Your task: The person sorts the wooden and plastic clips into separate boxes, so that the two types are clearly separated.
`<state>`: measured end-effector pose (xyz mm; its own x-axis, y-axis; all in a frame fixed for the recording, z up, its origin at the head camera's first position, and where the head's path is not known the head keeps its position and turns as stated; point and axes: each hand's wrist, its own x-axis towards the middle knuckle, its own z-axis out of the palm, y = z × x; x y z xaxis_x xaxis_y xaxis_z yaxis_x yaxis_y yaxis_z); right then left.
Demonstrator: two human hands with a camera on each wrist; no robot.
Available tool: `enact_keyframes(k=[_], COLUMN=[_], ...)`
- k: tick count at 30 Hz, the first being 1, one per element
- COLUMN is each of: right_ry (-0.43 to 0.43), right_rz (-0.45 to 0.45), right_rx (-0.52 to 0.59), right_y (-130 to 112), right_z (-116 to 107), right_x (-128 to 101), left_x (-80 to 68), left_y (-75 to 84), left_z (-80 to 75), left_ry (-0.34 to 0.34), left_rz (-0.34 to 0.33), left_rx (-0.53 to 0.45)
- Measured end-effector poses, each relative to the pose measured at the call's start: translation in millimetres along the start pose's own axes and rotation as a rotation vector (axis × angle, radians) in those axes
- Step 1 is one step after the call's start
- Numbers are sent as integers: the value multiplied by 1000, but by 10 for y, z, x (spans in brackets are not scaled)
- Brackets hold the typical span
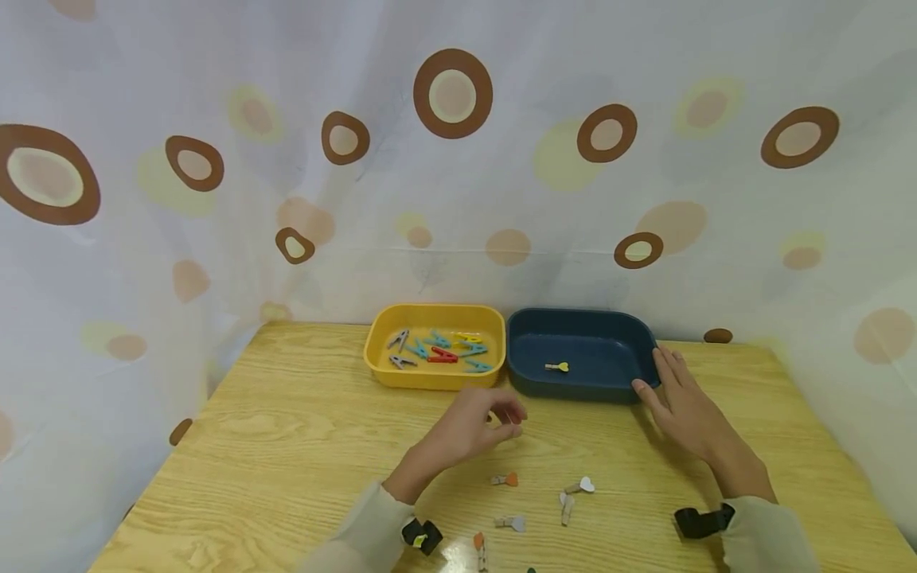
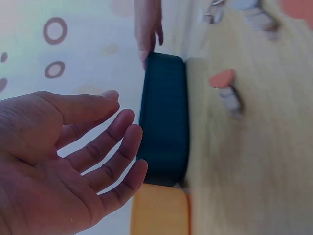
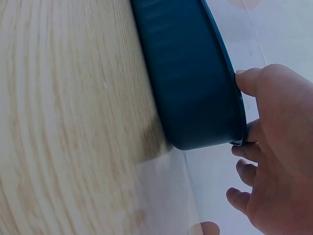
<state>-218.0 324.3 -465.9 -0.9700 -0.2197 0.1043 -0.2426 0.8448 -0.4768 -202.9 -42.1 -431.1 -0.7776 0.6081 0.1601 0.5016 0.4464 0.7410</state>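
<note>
Right hand (image 1: 684,402) lies flat against the right end of the dark blue tray (image 1: 630,334), fingers straight, thumb at the near corner of its rim; the grip is wide and encloses nothing. Left hand (image 1: 478,426) hovers above the tabletop (image 1: 286,446) just in front of the seam between the two trays, fingers loosely bent, holding nothing; the left wrist view confirms an empty palm.

The blue tray sits at the far edge of the tabletop, right of centre, touching the yellow tray (image 1: 380,362) on its left. Judged light, rigid plastic with smooth walls; likely to slide readily on the wood if pushed. The rolled rim offers the surest hold, at an end or a long side.

Contents: the blue tray holds one small peg with a yellow heart (image 1: 557,367). The yellow tray holds a loose lot of plastic pegs (image 1: 440,350) in grey, blue, red and yellow.

Loose heart-topped pegs (image 1: 505,479) lie scattered near the front edge, between the forearms. Judged very light, small, stiff; best pinched across the wooden legs.
</note>
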Motion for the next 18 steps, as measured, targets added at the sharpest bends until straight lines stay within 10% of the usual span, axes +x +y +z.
enact_keyframes(k=[18], right_ry=[15], right_rz=[-4], right_rx=[0], right_y=[-6], right_z=[3], right_x=[-2], left_x=[-403], left_y=[-181], left_z=[214], left_ry=[-99], left_rz=[-149], left_rx=[-4])
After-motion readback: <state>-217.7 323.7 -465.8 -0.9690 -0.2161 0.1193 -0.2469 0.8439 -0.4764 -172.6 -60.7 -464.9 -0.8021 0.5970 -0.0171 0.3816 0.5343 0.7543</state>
